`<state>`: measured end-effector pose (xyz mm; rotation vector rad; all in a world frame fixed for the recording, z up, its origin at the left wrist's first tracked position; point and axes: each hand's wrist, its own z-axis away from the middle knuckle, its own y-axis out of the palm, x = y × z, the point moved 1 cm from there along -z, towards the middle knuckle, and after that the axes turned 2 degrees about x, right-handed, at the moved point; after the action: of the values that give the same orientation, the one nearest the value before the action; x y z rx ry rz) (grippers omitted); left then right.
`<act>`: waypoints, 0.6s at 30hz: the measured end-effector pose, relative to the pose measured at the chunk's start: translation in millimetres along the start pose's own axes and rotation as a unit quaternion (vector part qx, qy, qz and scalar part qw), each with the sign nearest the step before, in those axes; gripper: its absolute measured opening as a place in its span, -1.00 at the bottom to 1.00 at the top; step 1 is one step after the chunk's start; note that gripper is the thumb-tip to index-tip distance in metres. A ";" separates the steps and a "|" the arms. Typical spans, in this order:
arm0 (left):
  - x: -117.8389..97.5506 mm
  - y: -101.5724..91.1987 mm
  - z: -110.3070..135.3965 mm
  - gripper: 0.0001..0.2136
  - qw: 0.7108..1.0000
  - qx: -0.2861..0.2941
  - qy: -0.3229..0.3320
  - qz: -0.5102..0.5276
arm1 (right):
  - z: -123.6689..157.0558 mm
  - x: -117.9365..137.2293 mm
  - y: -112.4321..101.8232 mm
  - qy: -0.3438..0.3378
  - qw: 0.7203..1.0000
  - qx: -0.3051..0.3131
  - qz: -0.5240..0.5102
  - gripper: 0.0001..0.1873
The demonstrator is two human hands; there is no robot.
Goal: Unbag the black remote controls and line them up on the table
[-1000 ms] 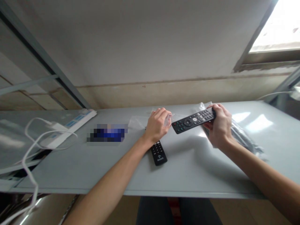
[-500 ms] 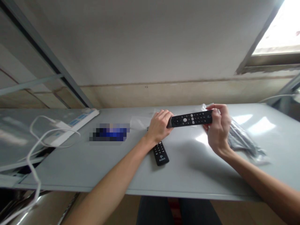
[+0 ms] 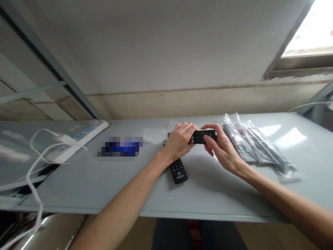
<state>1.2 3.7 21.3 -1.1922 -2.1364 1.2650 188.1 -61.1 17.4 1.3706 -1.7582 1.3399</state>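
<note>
**Item in hand:** black remote control (image 3: pixel 203 136), button face upward, gripped at both ends over the middle of the tabletop (image 3: pixel 208 198). Left hand (image 3: pixel 178 141) clamped around the end toward the picture's left; right hand (image 3: pixel 222 147) pinches the other end, fingers over the face. The two hands nearly meet, with only a short strip of keypad showing between them.

**Nearby:** second black remote control (image 3: pixel 178 171), lying flat just below the left hand, its top end hidden behind that wrist. Loose sheet of clear plastic (image 3: pixel 155 135), beside the left hand. Clear plastic bag (image 3: pixel 251 144), flat to the right of the right hand, dark long items inside.

**Further left:** pixelated blue object (image 3: pixel 120 146), detail unreadable; white power strip (image 3: pixel 83 139); white cable (image 3: pixel 33 166), looping off the tabletop edge.

**Changes from the prior view:** remote turned and shortened in view, hands closer together; right hand now off the bag, leaving it uncovered.
</note>
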 end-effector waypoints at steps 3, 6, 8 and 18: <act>-4.4 -1.4 -0.1 -0.64 0.999 0.012 0.023 0.025 | -4.0 2.5 -2.4 0.020 0.996 -0.070 -0.043 -0.72; -5.1 -1.1 -0.1 -0.50 0.999 -0.001 0.012 0.036 | -8.4 3.3 -6.6 0.042 0.989 -0.130 -0.064 -0.67; -2.8 0.5 0.0 -0.50 0.999 -0.014 -0.013 0.032 | -10.4 1.0 -9.8 0.051 0.983 -0.158 -0.080 -0.63; 1.8 6.0 2.9 -0.72 0.995 0.039 -0.095 -0.008 | -10.4 -3.1 -15.1 0.029 0.968 -0.211 -0.135 -0.60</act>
<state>1.1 5.0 14.5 -1.0588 -2.1999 1.4933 201.6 -50.2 24.3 1.2573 -1.6285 0.7950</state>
